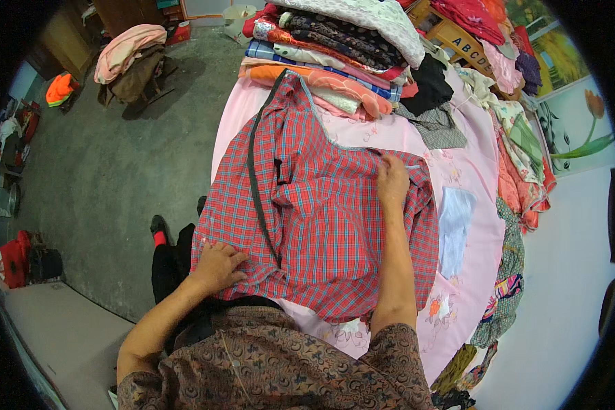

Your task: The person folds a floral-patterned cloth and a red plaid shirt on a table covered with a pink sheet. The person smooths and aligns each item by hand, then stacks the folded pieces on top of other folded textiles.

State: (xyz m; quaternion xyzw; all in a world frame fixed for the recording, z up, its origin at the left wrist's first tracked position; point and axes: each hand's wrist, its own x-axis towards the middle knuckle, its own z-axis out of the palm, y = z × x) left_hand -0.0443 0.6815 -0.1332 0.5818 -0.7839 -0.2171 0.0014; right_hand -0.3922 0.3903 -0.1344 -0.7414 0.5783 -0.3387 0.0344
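Observation:
A red plaid garment [333, 230] with blue and white lines lies spread and rumpled on a bed with a pink flowered cover [479, 246]. A dark strip [256, 179] runs down its left part, and a pale trim follows its upper edge. My left hand [218, 266] rests flat on the garment's lower left corner, fingers apart. At the upper right, the curled fingers of my right hand [393, 179] grip the cloth near the trimmed edge; the fingertips are partly hidden. To the right of the garment lies a folded light blue cloth [456, 228].
A tall stack of folded fabrics [333, 56] stands at the bed's far end. Beside it lie a black cloth [428, 84] and a grey checked cloth [435, 125]. More clothes [523, 148] line the wall side. A draped stool [130, 72] stands on the concrete floor [118, 169].

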